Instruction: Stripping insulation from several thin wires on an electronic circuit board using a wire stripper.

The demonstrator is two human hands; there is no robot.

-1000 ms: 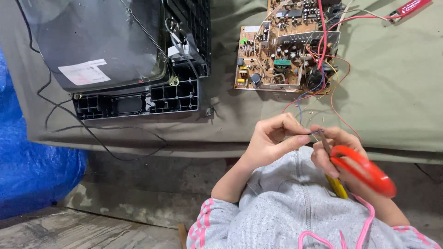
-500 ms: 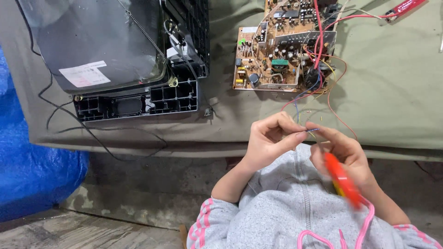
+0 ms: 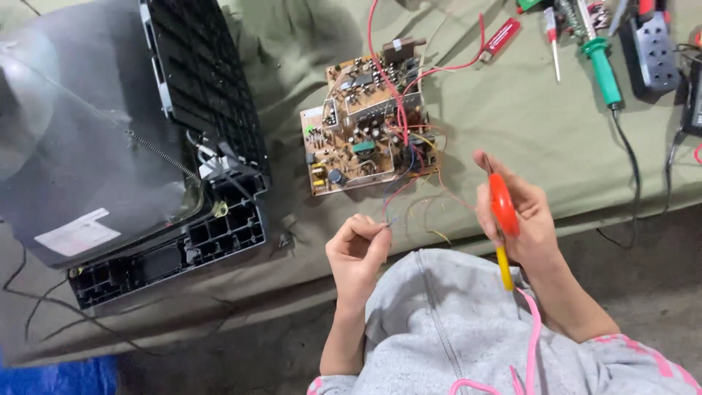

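My left hand [image 3: 358, 252] pinches the end of a thin blue wire [image 3: 392, 208] that runs up to a brown circuit board [image 3: 362, 139] lying on the green cloth [image 3: 526, 117]. My right hand [image 3: 521, 216] is raised to the right of the board and grips a tool with red and yellow handles [image 3: 503, 219]. Red, blue and yellow wires [image 3: 424, 197] trail loose from the board's near edge between my two hands.
A picture tube in a black plastic frame [image 3: 146, 190] lies at the left. At the back right are a green-handled soldering iron [image 3: 601, 58], a small screwdriver [image 3: 553, 33], a red stick-shaped item [image 3: 500, 35] and a dark power strip [image 3: 654, 44]. Black cables hang over the cloth's edge.
My hands have separated: the right hand with the red-handled tool moved up and right, away from the wire end. The left hand still pinches the wire. The view swung right, revealing the tools.
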